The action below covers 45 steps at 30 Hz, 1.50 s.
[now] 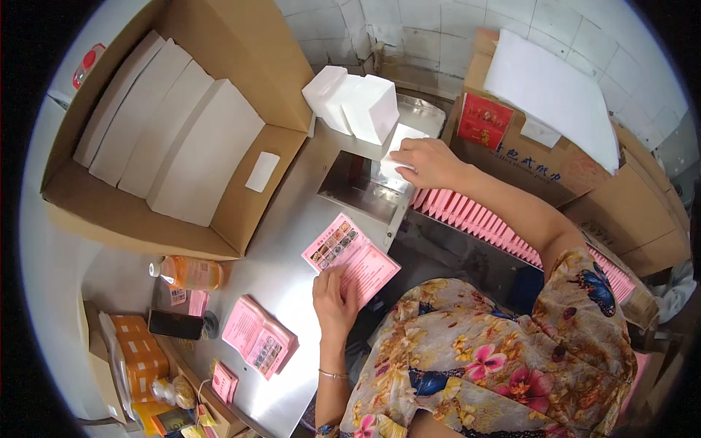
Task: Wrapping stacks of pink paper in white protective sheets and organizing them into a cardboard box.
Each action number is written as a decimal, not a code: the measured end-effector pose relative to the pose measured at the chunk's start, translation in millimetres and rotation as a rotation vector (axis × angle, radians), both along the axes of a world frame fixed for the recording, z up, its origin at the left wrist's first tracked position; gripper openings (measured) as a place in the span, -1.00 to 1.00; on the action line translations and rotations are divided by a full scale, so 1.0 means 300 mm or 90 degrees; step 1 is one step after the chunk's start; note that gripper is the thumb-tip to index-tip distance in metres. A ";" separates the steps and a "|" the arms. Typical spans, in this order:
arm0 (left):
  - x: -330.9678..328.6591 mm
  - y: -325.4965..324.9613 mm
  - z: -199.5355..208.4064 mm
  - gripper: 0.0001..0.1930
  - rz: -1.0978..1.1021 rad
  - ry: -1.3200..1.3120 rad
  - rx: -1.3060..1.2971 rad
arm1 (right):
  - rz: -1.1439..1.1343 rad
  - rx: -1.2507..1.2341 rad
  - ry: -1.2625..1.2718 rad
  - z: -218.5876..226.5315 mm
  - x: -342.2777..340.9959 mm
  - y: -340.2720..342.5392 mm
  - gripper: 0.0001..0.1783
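My left hand is closed over the near edge of a pink printed packet, with its fingers bent. Rows of small food pictures and lines of text cover the packet. It lies on the steel table's edge. Farther off and to the right, my right hand has its fingers curled on white folded paper beside a rectangular metal-lined opening in the table. The fingertips partly hide that paper. Just beyond stand blocks of white folded paper.
A large open carton holds thick white paper stacks. More pink packets lie at left, near an orange bottle and a black phone. A long row of pink packets runs under my right arm. Cartons stand at right.
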<state>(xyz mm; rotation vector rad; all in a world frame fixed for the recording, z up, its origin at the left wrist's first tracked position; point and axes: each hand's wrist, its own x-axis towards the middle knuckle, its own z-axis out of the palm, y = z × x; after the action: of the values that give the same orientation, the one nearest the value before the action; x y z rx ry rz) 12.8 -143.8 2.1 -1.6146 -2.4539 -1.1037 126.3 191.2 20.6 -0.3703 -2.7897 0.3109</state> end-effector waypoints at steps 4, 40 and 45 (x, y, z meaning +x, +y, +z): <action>-0.004 -0.006 -0.006 -0.73 0.004 -0.005 -0.006 | -0.030 -0.062 -0.057 0.013 -0.016 -0.001 -0.64; -0.027 0.137 -0.069 -0.09 0.095 0.051 -0.055 | 0.356 0.291 0.012 -0.150 -0.298 -0.365 -0.70; -0.019 0.119 -0.062 -0.06 0.095 0.061 -0.003 | 0.322 0.059 0.036 -0.185 -0.420 -0.339 -0.78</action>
<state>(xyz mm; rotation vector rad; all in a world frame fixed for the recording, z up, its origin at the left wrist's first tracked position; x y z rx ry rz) 7.3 -108.0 -16.5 -1.4218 -2.4693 -0.9769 0.4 89.6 -34.9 0.3684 -2.7902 0.2932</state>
